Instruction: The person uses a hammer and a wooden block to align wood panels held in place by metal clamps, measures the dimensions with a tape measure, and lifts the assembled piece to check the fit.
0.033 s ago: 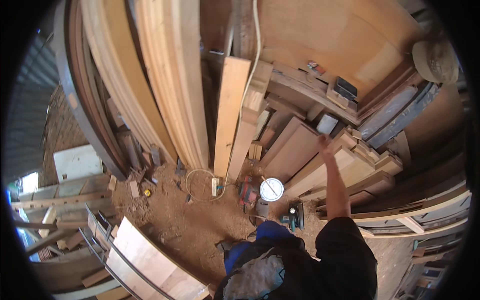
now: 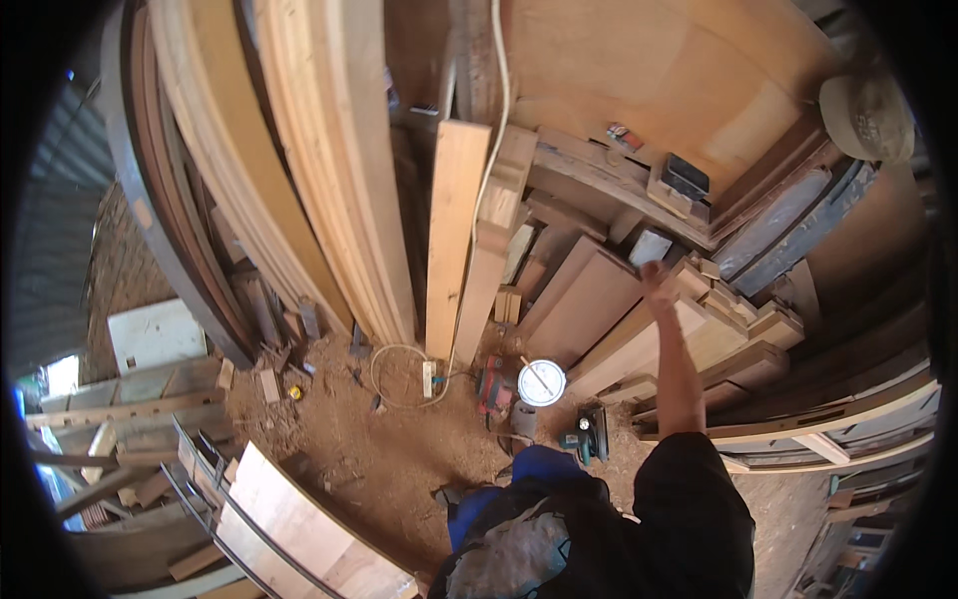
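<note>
My right arm stretches forward over a stack of planks (image 2: pixel 689 334). My right hand (image 2: pixel 656 285) is at the far end of the stack, right by a small pale grey block-like thing (image 2: pixel 651 248). Its fingers are too small and blurred to show whether they grip anything. A wide brown board (image 2: pixel 584 304) leans just left of the hand. My left hand does not show.
On the floor stand a white round lid or tub with a stick across it (image 2: pixel 541 383), a red power tool (image 2: pixel 492 387), a green power saw (image 2: pixel 587 436) and a power strip (image 2: pixel 429 379) with its cable. Tall boards (image 2: pixel 329 170) lean at the left. A hat (image 2: pixel 866 120) hangs at the right.
My right hand has shifted slightly to the right, close beside the pale grey thing. The whole view has moved a little; the boards and tools stay in place.
</note>
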Motion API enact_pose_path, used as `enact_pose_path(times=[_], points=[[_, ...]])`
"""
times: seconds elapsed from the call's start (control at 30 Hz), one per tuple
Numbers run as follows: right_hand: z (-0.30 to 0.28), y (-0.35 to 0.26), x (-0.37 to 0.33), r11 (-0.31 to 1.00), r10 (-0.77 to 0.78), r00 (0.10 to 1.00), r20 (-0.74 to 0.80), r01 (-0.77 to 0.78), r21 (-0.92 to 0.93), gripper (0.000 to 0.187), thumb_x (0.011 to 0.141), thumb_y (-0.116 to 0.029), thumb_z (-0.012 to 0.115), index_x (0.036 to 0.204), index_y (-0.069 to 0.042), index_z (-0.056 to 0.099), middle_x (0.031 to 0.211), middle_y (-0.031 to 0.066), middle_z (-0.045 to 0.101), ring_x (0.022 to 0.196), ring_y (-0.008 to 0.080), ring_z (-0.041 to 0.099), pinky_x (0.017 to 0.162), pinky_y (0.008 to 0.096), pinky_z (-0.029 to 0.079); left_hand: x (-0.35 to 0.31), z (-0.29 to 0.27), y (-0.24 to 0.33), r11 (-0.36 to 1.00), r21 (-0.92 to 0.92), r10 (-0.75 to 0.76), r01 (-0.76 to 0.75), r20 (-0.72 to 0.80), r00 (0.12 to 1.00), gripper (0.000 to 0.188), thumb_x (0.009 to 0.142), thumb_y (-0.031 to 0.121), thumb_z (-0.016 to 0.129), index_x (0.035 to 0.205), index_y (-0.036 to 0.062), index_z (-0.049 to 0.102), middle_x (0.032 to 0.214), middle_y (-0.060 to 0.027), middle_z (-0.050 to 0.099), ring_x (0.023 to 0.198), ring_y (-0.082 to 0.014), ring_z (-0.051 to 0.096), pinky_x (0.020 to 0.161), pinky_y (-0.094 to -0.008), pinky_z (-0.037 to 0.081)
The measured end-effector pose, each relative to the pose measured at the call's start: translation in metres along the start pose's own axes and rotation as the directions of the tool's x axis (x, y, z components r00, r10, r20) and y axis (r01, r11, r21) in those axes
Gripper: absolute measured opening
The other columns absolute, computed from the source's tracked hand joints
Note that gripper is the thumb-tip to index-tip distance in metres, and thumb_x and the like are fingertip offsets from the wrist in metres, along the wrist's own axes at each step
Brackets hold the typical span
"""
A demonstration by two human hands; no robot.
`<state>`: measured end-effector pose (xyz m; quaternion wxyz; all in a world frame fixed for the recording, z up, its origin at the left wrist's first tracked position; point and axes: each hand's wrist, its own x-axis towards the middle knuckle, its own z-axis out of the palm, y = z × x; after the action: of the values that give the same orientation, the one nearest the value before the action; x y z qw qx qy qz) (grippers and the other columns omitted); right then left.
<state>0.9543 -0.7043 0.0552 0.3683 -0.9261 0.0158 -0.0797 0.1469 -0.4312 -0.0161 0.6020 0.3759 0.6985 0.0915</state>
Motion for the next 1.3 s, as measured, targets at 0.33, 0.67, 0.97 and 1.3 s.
enact_pose_path(times=[0.33, 0.67, 0.97, 1.3], points=[[-0.128, -0.021, 0.21, 0.952, 0.051, 0.97, -0.24, -0.119, -0.283, 0.024, 0.086, -0.029, 0.054, 0.101, -0.016, 0.067, 0.103, 0.017, 0.065, 0.1, 0.0387, 0.06, 0.087, 0.0431, 0.047, 0.007, 0.067, 0.077, 0.992, -0.121, -0.009, 0.031, 0.182, 0.983, 0.029, 0.094, 0.037, 0.042, 0.117, 0.0227, 0.053, 0.129, -0.002, 0.047, 0.117, -0.0245, 0.043, 0.102, -0.0454, 0.03], [-0.1, -0.017, 0.317, 0.845, 0.321, 0.946, -0.054, -0.311, -0.434, 0.034, 0.081, -0.037, 0.061, 0.11, -0.02, 0.066, 0.119, 0.0117, 0.062, 0.112, 0.0353, 0.057, 0.095, 0.0456, 0.044, -0.02, 0.036, 0.097, 0.951, -0.305, 0.145, 0.048, 0.58, 0.802, 0.031, 0.098, 0.035, 0.037, 0.126, 0.0262, 0.047, 0.141, -0.0008, 0.039, 0.123, -0.022, 0.037, 0.107, -0.0428, 0.028], [-0.036, 0.019, 0.353, 0.859, 0.262, 0.965, -0.027, -0.246, -0.449, 0.044, 0.08, -0.02, 0.05, 0.122, -0.008, 0.056, 0.122, 0.0244, 0.056, 0.115, 0.041, 0.053, 0.097, 0.0456, 0.044, -0.002, 0.082, 0.125, 0.829, -0.451, -0.398, 0.329, -0.063, 0.915, 0.051, 0.09, 0.047, 0.04, 0.124, 0.009, 0.041, 0.109, -0.0073, 0.053, 0.071, -0.0232, 0.049, 0.058, -0.0398, 0.039], [-0.037, 0.079, 0.367, 0.914, -0.119, 0.993, 0.004, 0.111, -0.39, 0.021, 0.077, -0.015, 0.052, 0.086, -0.002, 0.065, 0.094, 0.0251, 0.062, 0.09, 0.0405, 0.06, 0.083, 0.0435, 0.048, 0.017, 0.15, 0.137, 0.817, -0.412, -0.444, 0.403, -0.004, 0.896, 0.037, 0.09, 0.052, 0.041, 0.095, 0.0163, 0.046, 0.087, -0.0026, 0.051, 0.071, -0.0221, 0.048, 0.059, -0.0366, 0.039]])
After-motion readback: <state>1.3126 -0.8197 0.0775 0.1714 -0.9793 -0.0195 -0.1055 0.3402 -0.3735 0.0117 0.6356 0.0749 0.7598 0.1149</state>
